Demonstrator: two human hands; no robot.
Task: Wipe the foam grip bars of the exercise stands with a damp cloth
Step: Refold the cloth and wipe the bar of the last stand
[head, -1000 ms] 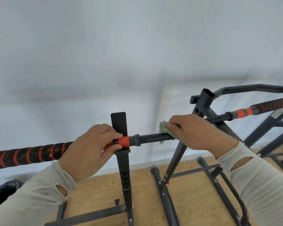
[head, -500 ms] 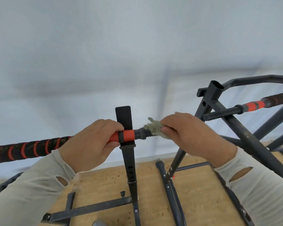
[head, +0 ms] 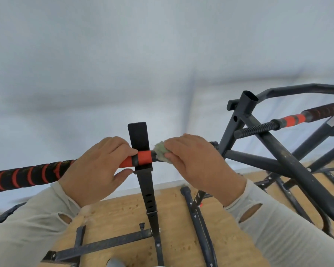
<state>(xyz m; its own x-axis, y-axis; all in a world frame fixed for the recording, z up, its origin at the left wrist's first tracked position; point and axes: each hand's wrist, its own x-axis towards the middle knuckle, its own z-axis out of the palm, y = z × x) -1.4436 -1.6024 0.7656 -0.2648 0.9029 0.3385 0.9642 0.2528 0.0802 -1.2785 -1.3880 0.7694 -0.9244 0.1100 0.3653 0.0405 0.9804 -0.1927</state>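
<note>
A black bar point(head: 27, 177) wound with red spiral stripes ends in a solid orange-red collar point(head: 143, 159) seated on a matte black upright stand point(head: 143, 170). A pale grey-green cloth point(head: 161, 151) sits beside the collar. A second bar point(head: 324, 111) shows dark wrap with faint red bands and an orange-red section split by a grey ring. Black frame tubes point(head: 289, 160) cross a light tan, speckled wooden floor point(head: 120, 214). Beige sleeves point(head: 27, 228) and a pale grey-white wall point(head: 162, 54) complete the view.

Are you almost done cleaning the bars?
Can't tell what's already clean. Right now the right hand rubs the green cloth on the near bar's ribbed end while the left hand steadies its orange collar. The far bar isn't being wiped yet.
</note>
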